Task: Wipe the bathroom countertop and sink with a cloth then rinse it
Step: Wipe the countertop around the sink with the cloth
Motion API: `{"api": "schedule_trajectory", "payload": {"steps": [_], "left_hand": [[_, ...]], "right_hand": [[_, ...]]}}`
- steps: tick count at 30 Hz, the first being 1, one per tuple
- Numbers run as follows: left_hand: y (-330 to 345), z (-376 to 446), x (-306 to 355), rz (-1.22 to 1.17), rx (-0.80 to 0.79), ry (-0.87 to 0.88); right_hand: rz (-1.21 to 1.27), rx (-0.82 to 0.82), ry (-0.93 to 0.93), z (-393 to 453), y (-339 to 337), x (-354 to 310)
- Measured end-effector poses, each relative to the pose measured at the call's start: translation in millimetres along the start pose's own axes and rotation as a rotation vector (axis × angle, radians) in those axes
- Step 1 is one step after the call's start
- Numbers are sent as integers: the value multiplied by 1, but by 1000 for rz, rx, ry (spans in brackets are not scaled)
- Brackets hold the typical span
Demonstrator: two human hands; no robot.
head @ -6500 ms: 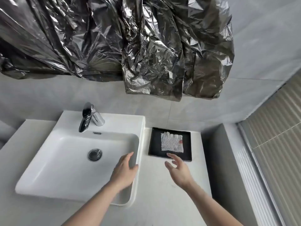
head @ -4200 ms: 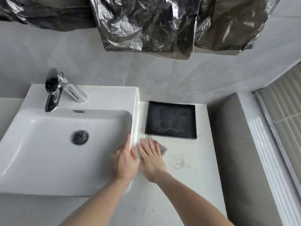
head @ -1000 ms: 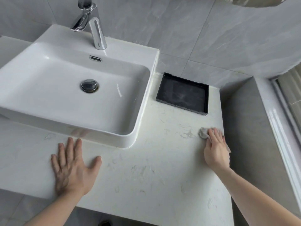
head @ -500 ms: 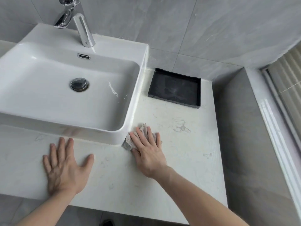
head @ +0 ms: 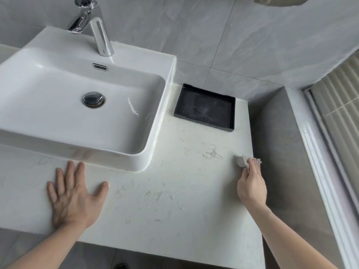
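Cloth [head: 242, 161]: grey, crumpled, at worktop [head: 174, 200] right edge | right hand [head: 251, 186]: grip pressed onto cloth | left hand [head: 72, 195]: spread flat before sink [head: 153, 136] | tray [head: 205, 107]: black (behind cloth, well apart)

Empty black tray [head: 204, 107] by grey tiled wall [head: 223, 35], chrome faucet [head: 97, 28] behind.

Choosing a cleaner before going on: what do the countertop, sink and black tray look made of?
Countertop: pale veined stone or a stone-look composite, smooth. Sink: glossy white ceramic, judging by its reflections. Black tray: matte, speckled rim, maybe stone or resin.
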State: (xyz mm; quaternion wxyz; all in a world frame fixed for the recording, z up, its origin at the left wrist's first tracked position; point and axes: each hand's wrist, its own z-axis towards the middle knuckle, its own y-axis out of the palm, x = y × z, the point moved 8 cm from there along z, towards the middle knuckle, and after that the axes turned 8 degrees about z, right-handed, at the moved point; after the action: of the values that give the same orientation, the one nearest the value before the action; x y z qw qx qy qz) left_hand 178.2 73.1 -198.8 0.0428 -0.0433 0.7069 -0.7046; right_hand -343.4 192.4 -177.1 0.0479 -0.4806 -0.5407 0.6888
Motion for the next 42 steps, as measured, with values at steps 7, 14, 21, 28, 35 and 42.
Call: {"api": "schedule_trajectory", "payload": {"steps": [7,14,21,28,35,42], "left_hand": [[2,1,0,7,-11,1],[-1,0,0,-17,-1,4],[-1,0,0,-11,-6,1],[0,0,-1,-9,-14,-2],[-1,-1,1,-24,-7,3],[-1,-1,1,-48,-1,3]], "right_hand": [[205,-247,-363,-76,96,-129],[-123,-479,-646,-156,147,-151],[-138,-230,-300,-71,52,-19],[-37,-89,-74,-39,14,-3],[0,-425,-426,-135,115,-133],[-178,-458,-587,-174,130,-118]]}}
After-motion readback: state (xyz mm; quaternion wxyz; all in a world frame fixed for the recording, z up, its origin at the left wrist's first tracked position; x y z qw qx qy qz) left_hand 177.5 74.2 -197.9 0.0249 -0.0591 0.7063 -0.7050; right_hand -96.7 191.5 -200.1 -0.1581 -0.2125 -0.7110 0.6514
